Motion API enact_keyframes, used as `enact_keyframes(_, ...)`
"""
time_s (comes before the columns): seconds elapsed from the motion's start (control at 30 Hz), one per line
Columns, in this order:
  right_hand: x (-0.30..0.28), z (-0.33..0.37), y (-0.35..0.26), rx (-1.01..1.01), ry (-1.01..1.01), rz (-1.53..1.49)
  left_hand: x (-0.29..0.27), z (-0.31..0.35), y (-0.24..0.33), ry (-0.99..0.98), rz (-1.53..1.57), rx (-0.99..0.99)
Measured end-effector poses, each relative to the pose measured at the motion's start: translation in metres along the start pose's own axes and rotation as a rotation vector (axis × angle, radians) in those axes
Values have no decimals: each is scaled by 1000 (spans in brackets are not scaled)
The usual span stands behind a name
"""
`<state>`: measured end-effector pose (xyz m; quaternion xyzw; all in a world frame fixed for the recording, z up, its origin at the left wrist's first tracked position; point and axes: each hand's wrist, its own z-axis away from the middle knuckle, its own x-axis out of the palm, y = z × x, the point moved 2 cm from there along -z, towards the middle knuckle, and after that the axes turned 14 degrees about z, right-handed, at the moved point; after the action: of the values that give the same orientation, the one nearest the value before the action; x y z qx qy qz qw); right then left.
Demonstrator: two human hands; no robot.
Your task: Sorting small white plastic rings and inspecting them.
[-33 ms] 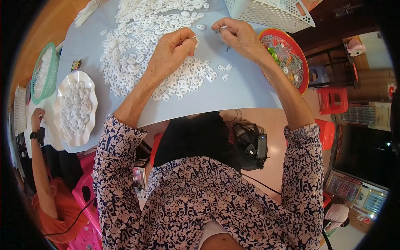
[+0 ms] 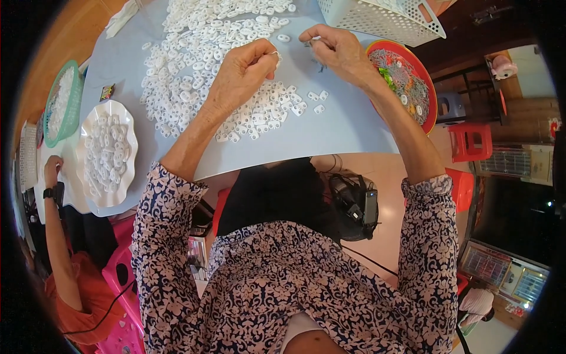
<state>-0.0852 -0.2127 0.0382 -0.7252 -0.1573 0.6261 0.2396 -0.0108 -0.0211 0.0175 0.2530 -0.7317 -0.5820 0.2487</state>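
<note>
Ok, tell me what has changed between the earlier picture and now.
Nothing has visibly moved, and nothing was clearly taken hold of or let go. The left hand keeps its pinch on a small white piece, and the right hand stays curled above the table. The white pile, scalloped plate and red bowl are as they were.

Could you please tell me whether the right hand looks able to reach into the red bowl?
Probably yes: the right hand is close by, left of the red bowl, whose top looks uncovered, and nothing visible stands between them.
</note>
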Motion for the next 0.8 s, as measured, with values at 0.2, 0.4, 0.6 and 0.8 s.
enact_keyframes(0.2, 0, 1, -4, -15, -41, 93, -1, 0, -1, -3, -29, -9)
enact_keyframes(0.4, -1, 0, 8, -15, 23, 3, 2, 0, 0, -11, -15, -6)
enact_keyframes(0.6, -8, 1, 9, 52, -15, 168, 0, 1, -2, -20, -1, -4)
enact_keyframes(0.8, -4, 7, -8, -71, -58, 301, 0, 0, 0, -25, -3, -16)
